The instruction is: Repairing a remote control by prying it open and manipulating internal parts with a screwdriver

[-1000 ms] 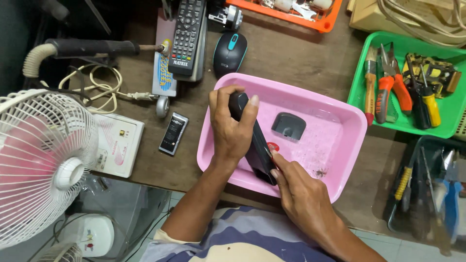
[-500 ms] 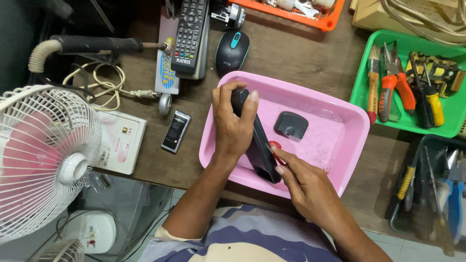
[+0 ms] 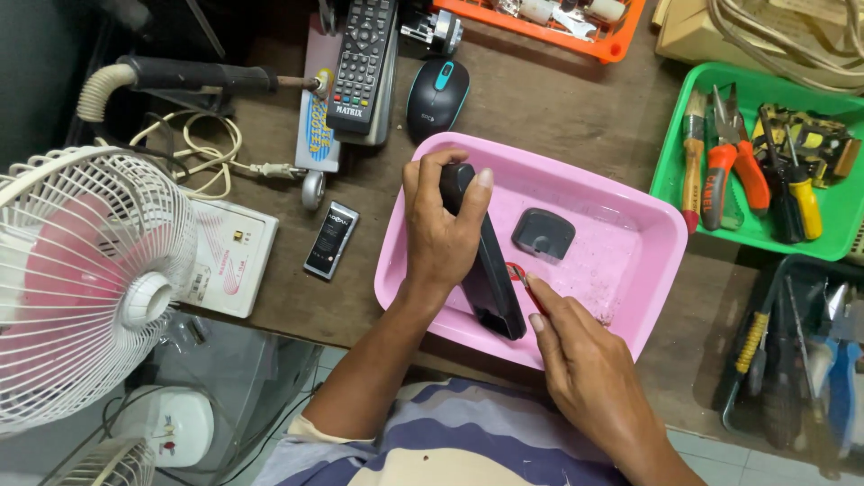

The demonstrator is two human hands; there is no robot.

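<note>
My left hand grips a long black remote-like device, held on edge inside a pink plastic tray. My right hand pinches a small red-handled tool whose tip touches the side of the black device near its lower end. A small dark grey cover piece lies on the tray floor to the right of the device.
A green tray with pliers and screwdrivers sits at right, more tools below it. A black remote, a mouse, a small battery, a white box, a coiled cable and a white fan lie left. An orange tray is at the back.
Both hands stay on the black device in the pink tray. The view has shifted slightly; the hands' grip looks the same.
</note>
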